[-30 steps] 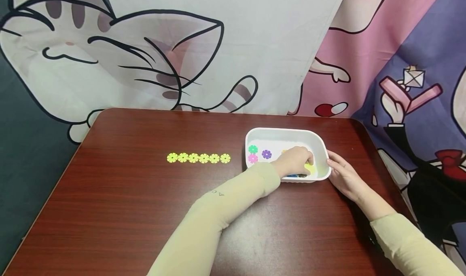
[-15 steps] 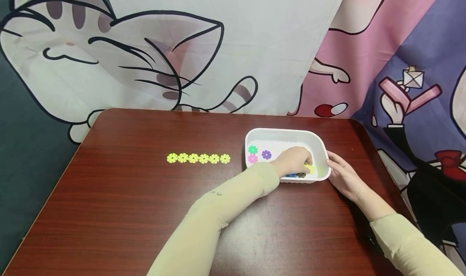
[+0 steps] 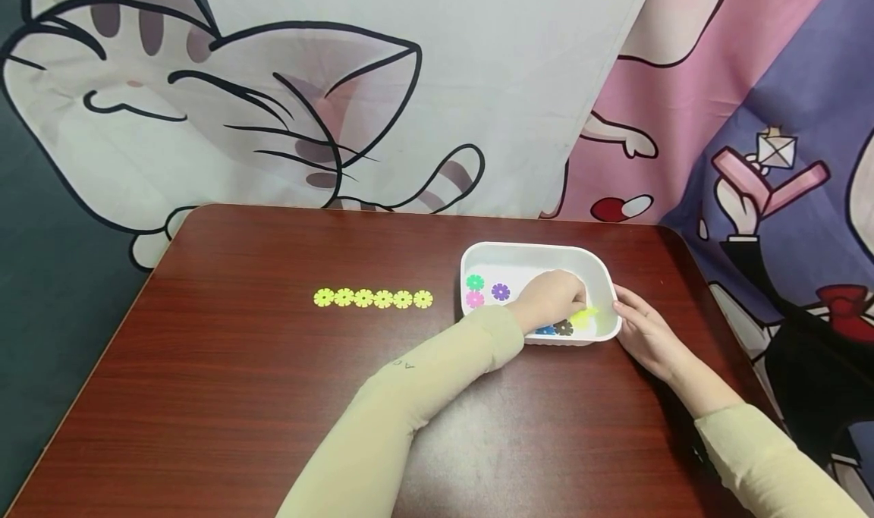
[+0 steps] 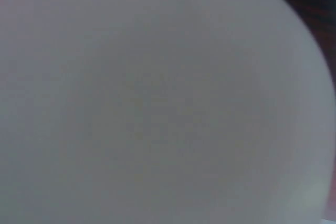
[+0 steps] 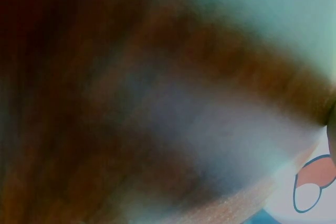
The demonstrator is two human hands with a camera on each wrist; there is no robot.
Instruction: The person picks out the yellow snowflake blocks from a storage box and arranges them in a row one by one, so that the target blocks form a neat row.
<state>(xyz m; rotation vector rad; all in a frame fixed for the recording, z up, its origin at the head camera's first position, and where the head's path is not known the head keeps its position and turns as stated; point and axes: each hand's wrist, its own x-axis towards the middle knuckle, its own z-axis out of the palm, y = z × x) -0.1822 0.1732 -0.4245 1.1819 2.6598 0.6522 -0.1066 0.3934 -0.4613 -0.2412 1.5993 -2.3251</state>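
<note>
A white plastic tray stands on the right part of the table. My left hand reaches into it with fingers bent down; its fingertips and anything between them are hidden in the head view. Beside those fingers lie yellow flower-shaped pieces, with a dark one and a blue one near the front wall. My right hand holds the tray's right end, thumb at the rim. A pale blurred surface fills the left wrist view; the right wrist view is mostly a dark blur.
Left of the tray, a straight row of several yellow flower-shaped pieces lies on the brown table. Green, pink and purple flower pieces lie in the tray's left part. A printed cloth hangs behind.
My left hand's fingers have shifted slightly up and back inside the tray, showing more of the yellow and dark pieces. The right hand, tray and yellow row stay in place.
</note>
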